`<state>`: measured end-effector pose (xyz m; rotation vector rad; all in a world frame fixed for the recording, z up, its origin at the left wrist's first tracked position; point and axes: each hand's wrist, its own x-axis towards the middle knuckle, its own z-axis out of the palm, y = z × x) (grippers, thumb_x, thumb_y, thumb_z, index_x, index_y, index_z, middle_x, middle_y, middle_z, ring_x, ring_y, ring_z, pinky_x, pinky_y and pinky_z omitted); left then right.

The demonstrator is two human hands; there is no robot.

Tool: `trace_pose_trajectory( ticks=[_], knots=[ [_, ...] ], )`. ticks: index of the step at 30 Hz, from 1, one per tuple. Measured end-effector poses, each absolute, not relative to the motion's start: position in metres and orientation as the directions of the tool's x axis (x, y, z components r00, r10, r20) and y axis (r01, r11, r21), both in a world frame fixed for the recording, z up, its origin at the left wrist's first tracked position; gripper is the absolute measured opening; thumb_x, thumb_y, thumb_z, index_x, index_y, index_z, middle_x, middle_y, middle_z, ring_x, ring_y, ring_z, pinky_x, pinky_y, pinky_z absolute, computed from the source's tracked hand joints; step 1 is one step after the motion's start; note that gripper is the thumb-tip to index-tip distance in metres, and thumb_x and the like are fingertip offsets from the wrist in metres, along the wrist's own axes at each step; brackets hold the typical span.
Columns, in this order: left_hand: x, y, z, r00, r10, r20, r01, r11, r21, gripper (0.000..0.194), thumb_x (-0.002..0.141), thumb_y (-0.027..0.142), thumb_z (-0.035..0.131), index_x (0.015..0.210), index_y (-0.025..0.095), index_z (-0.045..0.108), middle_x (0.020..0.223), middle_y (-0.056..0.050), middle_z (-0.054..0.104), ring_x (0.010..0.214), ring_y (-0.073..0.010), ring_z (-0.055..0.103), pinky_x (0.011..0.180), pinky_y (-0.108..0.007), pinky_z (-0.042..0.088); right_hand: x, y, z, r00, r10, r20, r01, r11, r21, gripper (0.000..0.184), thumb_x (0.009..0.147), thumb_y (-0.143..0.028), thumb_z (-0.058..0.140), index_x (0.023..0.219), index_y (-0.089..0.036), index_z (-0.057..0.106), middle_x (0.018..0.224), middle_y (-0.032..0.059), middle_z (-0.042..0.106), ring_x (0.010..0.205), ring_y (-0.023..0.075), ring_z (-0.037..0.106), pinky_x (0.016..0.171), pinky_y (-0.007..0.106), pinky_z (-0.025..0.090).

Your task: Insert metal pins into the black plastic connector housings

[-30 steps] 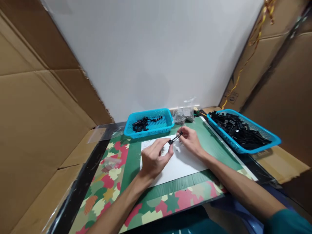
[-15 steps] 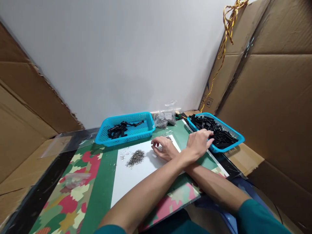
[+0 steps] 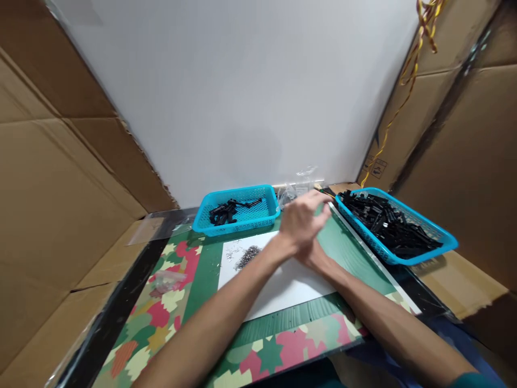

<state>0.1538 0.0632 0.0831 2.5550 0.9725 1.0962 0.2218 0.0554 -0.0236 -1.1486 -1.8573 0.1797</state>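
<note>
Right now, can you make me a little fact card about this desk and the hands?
Left hand: crossed over the right; blurry, can't tell if it holds anything
Right hand: mostly hidden behind the left
White sheet: under a pile of small metal bits
Left basket: blue, some black parts
Right basket: blue, heaped with black parts
Near the wall: clear plastic bags

dressed in teal, forearms (image 3: 388, 318) bare
a plain teal fabric sleeve (image 3: 472, 381) on their right side; left hand (image 3: 301, 220) and right hand (image 3: 310, 254) uncovered; darker teal cloth (image 3: 311, 375) near the torso.
</note>
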Motion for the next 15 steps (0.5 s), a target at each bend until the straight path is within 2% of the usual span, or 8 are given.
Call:
trace_pose_trajectory(
  ticks=[2, 4, 6, 8, 10, 13, 15],
  knots=[
    [0.115, 0.095, 0.092, 0.356, 0.748, 0.560, 0.673, -0.621, 0.401, 0.025, 0.103, 0.026, 0.054, 0.117, 0.025, 0.075, 0.120, -0.003, 0.077, 0.102, -0.0198, 0.072, 0.084, -0.031, 0.054, 0.224, 0.052, -0.020, -0.110, 0.783, 0.612, 0.604, 0.541, -0.584, 0.011, 0.092, -0.017, 0.054, 0.097, -0.019, 0.064, 0.085, 0.0055, 0.068, 0.077, 0.0205, 0.061, 0.069, 0.031, 0.046],
    [0.077, 0.129, 0.094, 0.232, 0.889, 0.395, 0.861, -0.376, 0.341, 0.028, 0.105, 0.031, 0.051, 0.122, 0.028, 0.073, 0.125, -0.004, 0.076, 0.113, -0.0233, 0.070, 0.092, -0.034, 0.053, 0.226, 0.049, -0.017, -0.102, 0.792, 0.602, 0.572, 0.542, -0.616, 0.009, 0.093, -0.018, 0.055, 0.097, -0.019, 0.063, 0.085, 0.0049, 0.069, 0.076, 0.0196, 0.062, 0.071, 0.030, 0.047],
    [0.045, 0.162, 0.089, 0.167, 0.945, 0.280, 0.916, -0.253, 0.310, 0.021, 0.100, 0.027, 0.061, 0.114, 0.022, 0.076, 0.118, -0.009, 0.077, 0.111, -0.0294, 0.071, 0.091, -0.039, 0.054, 0.227, 0.047, -0.015, -0.104, 0.798, 0.594, 0.549, 0.544, -0.635, 0.008, 0.093, -0.018, 0.055, 0.096, -0.019, 0.063, 0.085, 0.0044, 0.069, 0.076, 0.0192, 0.062, 0.073, 0.030, 0.046],
    [0.025, 0.188, 0.079, 0.137, 0.973, 0.187, 0.942, -0.186, 0.280, 0.016, 0.095, 0.025, 0.069, 0.108, 0.019, 0.077, 0.113, -0.011, 0.077, 0.112, -0.0315, 0.070, 0.093, -0.041, 0.055, 0.227, 0.047, -0.015, -0.105, 0.805, 0.583, 0.533, 0.541, -0.650, 0.008, 0.093, -0.019, 0.055, 0.095, -0.019, 0.063, 0.085, 0.0045, 0.068, 0.077, 0.0193, 0.062, 0.074, 0.030, 0.046],
    [0.016, 0.206, 0.067, 0.132, 0.985, 0.108, 0.955, -0.155, 0.253, 0.023, 0.094, 0.029, 0.073, 0.114, 0.017, 0.074, 0.119, -0.013, 0.074, 0.114, -0.0304, 0.069, 0.096, -0.044, 0.056, 0.227, 0.047, -0.015, -0.097, 0.815, 0.572, 0.521, 0.531, -0.668, 0.008, 0.093, -0.020, 0.055, 0.096, -0.019, 0.063, 0.085, 0.0048, 0.068, 0.077, 0.0192, 0.062, 0.074, 0.030, 0.046],
    [0.014, 0.219, 0.048, 0.147, 0.989, 0.033, 0.961, -0.151, 0.230, 0.035, 0.099, 0.036, 0.068, 0.128, 0.016, 0.065, 0.131, -0.012, 0.066, 0.116, -0.0263, 0.066, 0.098, -0.048, 0.057, 0.230, 0.047, -0.013, -0.063, 0.835, 0.547, 0.495, 0.502, -0.709, 0.010, 0.094, -0.022, 0.053, 0.096, -0.019, 0.062, 0.085, 0.0040, 0.067, 0.076, 0.0179, 0.061, 0.072, 0.029, 0.046],
    [0.014, 0.222, 0.039, 0.149, 0.989, 0.004, 0.963, -0.146, 0.228, 0.037, 0.100, 0.036, 0.066, 0.132, 0.017, 0.063, 0.134, -0.012, 0.064, 0.116, -0.0258, 0.066, 0.097, -0.048, 0.058, 0.234, 0.047, -0.011, -0.001, 0.866, 0.501, 0.414, 0.456, -0.788, 0.009, 0.092, -0.023, 0.053, 0.091, -0.020, 0.061, 0.079, 0.0013, 0.063, 0.070, 0.0161, 0.058, 0.067, 0.028, 0.044]
  ],
)
